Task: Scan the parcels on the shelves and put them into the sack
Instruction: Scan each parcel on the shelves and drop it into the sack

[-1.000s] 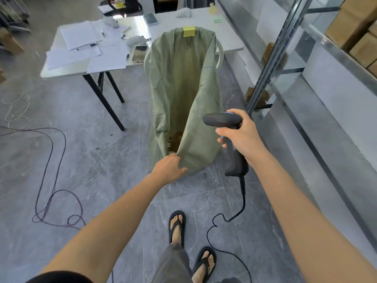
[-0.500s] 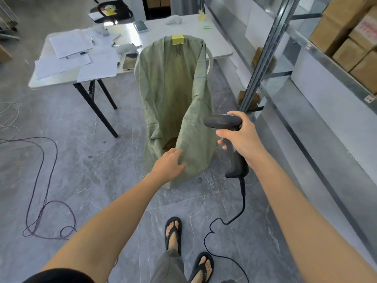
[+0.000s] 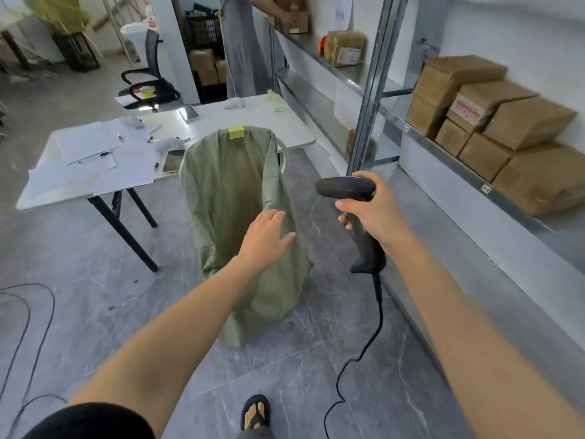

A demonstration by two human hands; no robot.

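A green woven sack (image 3: 231, 198) hangs open over a white chair in front of me, clipped at the top with a yellow peg (image 3: 236, 132). My left hand (image 3: 267, 237) hovers with straight fingers in front of the sack's near edge and holds nothing. My right hand (image 3: 375, 210) grips the handle of a black corded barcode scanner (image 3: 354, 201), its head pointing left. Several brown cardboard parcels (image 3: 493, 128) are stacked on the metal shelf (image 3: 449, 166) at the right. One more parcel (image 3: 345, 47) sits further along the shelf.
A white folding table (image 3: 285, 122) with papers, pens and phones stands behind the sack. A shelf upright (image 3: 370, 90) rises just beyond the scanner. Another person stands at the far end of the shelf, a hand (image 3: 292, 17) on a box. Cables (image 3: 28, 312) lie on the floor at the left.
My left hand has let go of the sack's near edge and lifted, fingers now straight. My head has tilted up, bringing the shelf parcels into view. The scanner stays gripped.
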